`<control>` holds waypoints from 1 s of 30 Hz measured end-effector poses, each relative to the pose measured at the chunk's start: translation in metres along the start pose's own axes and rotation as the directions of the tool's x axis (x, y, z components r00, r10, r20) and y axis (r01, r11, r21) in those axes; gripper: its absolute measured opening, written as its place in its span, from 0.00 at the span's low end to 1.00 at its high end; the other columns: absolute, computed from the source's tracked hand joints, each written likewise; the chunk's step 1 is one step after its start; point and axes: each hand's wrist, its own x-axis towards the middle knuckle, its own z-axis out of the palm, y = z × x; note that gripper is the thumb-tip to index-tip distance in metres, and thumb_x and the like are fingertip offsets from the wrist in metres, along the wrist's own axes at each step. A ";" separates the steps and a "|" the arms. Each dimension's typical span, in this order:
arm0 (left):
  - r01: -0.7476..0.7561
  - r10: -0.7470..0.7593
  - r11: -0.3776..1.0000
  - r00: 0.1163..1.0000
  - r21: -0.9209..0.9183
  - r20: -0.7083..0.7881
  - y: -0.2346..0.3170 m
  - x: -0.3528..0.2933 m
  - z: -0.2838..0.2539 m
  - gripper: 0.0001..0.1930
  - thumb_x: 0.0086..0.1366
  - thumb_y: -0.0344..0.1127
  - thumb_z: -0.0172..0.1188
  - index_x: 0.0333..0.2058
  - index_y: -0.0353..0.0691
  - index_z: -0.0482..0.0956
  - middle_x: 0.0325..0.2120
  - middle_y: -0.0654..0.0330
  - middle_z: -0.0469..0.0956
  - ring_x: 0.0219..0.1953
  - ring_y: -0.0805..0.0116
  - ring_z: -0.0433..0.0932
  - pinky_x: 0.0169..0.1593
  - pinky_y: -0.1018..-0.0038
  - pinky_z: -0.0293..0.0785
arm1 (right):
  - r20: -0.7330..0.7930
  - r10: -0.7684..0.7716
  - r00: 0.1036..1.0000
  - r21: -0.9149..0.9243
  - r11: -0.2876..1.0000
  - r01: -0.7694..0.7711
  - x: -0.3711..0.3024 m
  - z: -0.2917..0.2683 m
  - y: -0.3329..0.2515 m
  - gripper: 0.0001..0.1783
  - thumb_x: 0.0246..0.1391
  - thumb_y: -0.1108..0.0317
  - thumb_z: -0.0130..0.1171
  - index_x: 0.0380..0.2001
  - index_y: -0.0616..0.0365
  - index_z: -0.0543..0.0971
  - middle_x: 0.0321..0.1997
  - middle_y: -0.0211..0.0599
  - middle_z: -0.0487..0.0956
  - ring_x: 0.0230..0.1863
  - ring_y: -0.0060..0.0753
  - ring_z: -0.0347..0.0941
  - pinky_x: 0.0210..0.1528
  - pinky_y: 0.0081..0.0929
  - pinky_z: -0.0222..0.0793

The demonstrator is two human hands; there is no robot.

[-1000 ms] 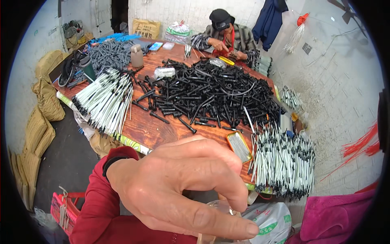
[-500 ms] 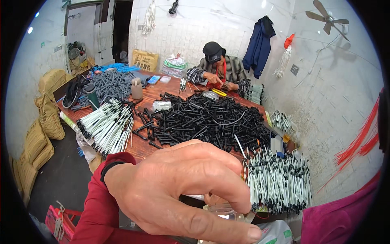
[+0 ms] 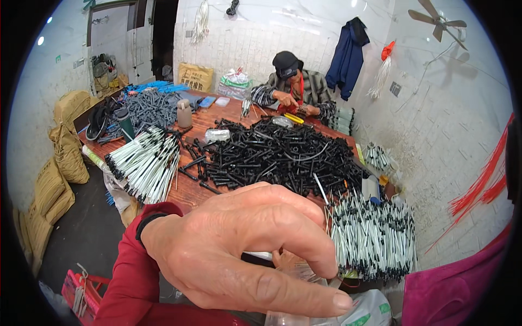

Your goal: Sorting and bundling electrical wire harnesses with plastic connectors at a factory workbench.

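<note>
My left hand, in a red sleeve with a black band at the wrist, reaches large across the near edge of the table. Its thumb stretches right and stands apart from the bent fingers; no object shows between them. Behind it a small patch of skin, seemingly my right hand, shows beside a clear plastic thing. The rest of that hand is hidden. Beyond my left hand spreads a heap of black plastic rod-like parts. Right of my fingertips lies a thick stack of white sticks with black fittings.
Another person sits across the wooden table, handling small parts. A fan of white sticks, a grey parts heap and a beige bottle lie left. Sacks line the left wall; a plastic bag is near right.
My left hand has shifted very slightly, its thumb tip a little to the right and up. The clear plastic thing and the skin behind it have moved a little. The view has tilted slightly.
</note>
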 end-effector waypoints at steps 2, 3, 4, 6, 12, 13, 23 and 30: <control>0.017 -0.017 1.000 0.999 -0.009 0.036 -0.005 -0.009 -0.004 0.10 0.60 0.32 0.67 0.41 0.40 0.86 0.41 0.52 0.78 0.33 0.63 0.76 0.35 0.69 0.73 | -0.007 -0.007 1.000 -0.003 1.000 0.007 0.004 0.001 0.000 0.12 0.46 0.68 0.67 0.35 0.59 0.81 0.51 0.44 0.78 0.53 0.51 0.72 0.55 0.44 0.68; 0.026 -0.025 1.000 0.997 -0.009 0.074 -0.008 -0.014 -0.007 0.11 0.59 0.32 0.68 0.41 0.39 0.86 0.41 0.52 0.78 0.33 0.62 0.76 0.36 0.68 0.73 | 0.007 0.002 1.000 0.000 1.000 -0.002 0.004 0.002 -0.001 0.12 0.46 0.68 0.67 0.35 0.59 0.81 0.51 0.44 0.78 0.53 0.51 0.72 0.55 0.44 0.68; 0.030 -0.028 0.999 0.993 -0.016 0.114 -0.013 -0.018 -0.007 0.12 0.59 0.33 0.68 0.42 0.38 0.86 0.41 0.51 0.78 0.33 0.61 0.76 0.37 0.68 0.73 | 0.002 0.000 1.000 -0.010 1.000 0.000 0.005 0.001 0.001 0.12 0.46 0.68 0.66 0.36 0.59 0.81 0.51 0.44 0.78 0.53 0.51 0.72 0.55 0.44 0.68; 0.131 -0.120 0.987 0.986 -0.093 0.116 -0.020 -0.029 -0.005 0.14 0.59 0.34 0.69 0.43 0.38 0.85 0.42 0.51 0.78 0.35 0.60 0.76 0.38 0.67 0.74 | -0.001 -0.008 1.000 -0.024 1.000 0.008 0.005 0.002 0.004 0.13 0.46 0.69 0.66 0.37 0.59 0.81 0.51 0.45 0.77 0.53 0.52 0.72 0.55 0.45 0.68; 0.472 -0.459 0.852 0.881 -0.225 0.110 -0.028 -0.096 0.014 0.25 0.56 0.38 0.72 0.51 0.36 0.78 0.44 0.53 0.77 0.48 0.55 0.76 0.52 0.64 0.71 | 0.043 -0.026 0.999 0.015 1.000 0.025 0.006 0.007 0.001 0.13 0.47 0.70 0.64 0.38 0.59 0.81 0.51 0.47 0.77 0.53 0.54 0.72 0.55 0.45 0.68; 0.479 -0.469 0.849 0.877 -0.224 0.102 -0.036 -0.116 0.018 0.27 0.55 0.39 0.72 0.52 0.36 0.77 0.45 0.54 0.77 0.51 0.55 0.75 0.55 0.64 0.70 | 0.020 -0.025 1.000 0.005 1.000 0.025 0.005 0.010 0.003 0.13 0.47 0.70 0.63 0.38 0.59 0.81 0.50 0.47 0.77 0.52 0.54 0.72 0.56 0.45 0.67; 0.912 -0.944 0.330 0.327 -0.242 -0.052 -0.005 -0.274 0.018 0.26 0.59 0.31 0.68 0.56 0.38 0.72 0.52 0.60 0.73 0.54 0.68 0.72 0.58 0.70 0.68 | 0.076 -0.052 0.996 -0.053 0.997 0.056 -0.007 0.019 0.009 0.09 0.52 0.73 0.61 0.37 0.64 0.78 0.52 0.50 0.76 0.53 0.55 0.70 0.55 0.47 0.66; 0.871 -0.966 0.260 0.233 -0.416 -0.115 0.021 -0.310 0.014 0.26 0.61 0.27 0.64 0.58 0.37 0.69 0.54 0.64 0.71 0.55 0.73 0.70 0.57 0.73 0.69 | 0.081 -0.028 0.996 -0.069 0.997 0.033 -0.007 0.023 0.006 0.08 0.54 0.74 0.61 0.37 0.64 0.79 0.53 0.51 0.76 0.54 0.55 0.71 0.55 0.44 0.66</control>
